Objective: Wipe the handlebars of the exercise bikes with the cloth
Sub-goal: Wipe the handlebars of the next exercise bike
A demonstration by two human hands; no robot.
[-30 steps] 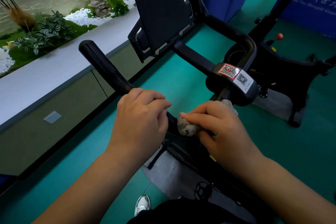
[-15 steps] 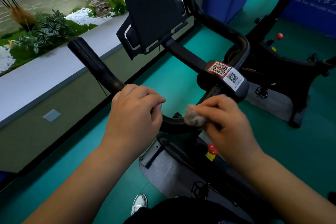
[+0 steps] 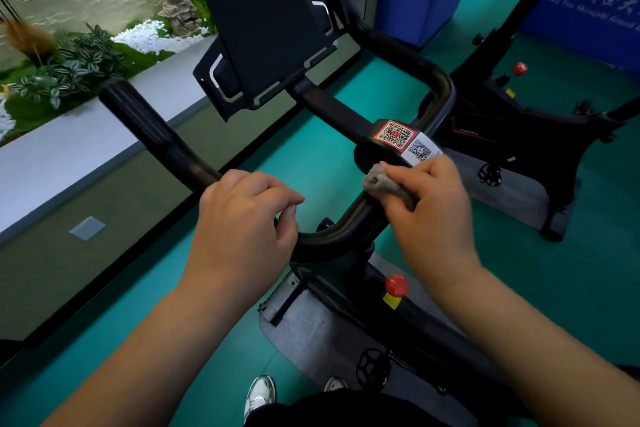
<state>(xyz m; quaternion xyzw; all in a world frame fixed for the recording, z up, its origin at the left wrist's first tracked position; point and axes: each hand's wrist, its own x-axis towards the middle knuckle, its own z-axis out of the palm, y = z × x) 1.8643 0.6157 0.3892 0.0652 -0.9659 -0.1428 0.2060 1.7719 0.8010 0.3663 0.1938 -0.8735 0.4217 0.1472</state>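
Observation:
A black handlebar (image 3: 162, 139) of the exercise bike curves in front of me, with a tablet holder (image 3: 266, 31) at its middle and QR stickers (image 3: 405, 140) on the stem clamp. My left hand (image 3: 242, 229) grips the near left bend of the bar. My right hand (image 3: 433, 215) holds a small grey cloth (image 3: 381, 182) bunched in its fingers and presses it on the bar just below the clamp. The far right arm of the handlebar (image 3: 408, 59) is bare.
A red knob (image 3: 396, 285) sits on the bike frame below my right hand. A second exercise bike (image 3: 512, 128) stands to the right on a grey mat. A low ledge (image 3: 69, 149) with plants runs along the left. The floor is green.
My right hand has slid the cloth along the bar away from my left hand, up toward the stem clamp. My left hand keeps its grip on the bend.

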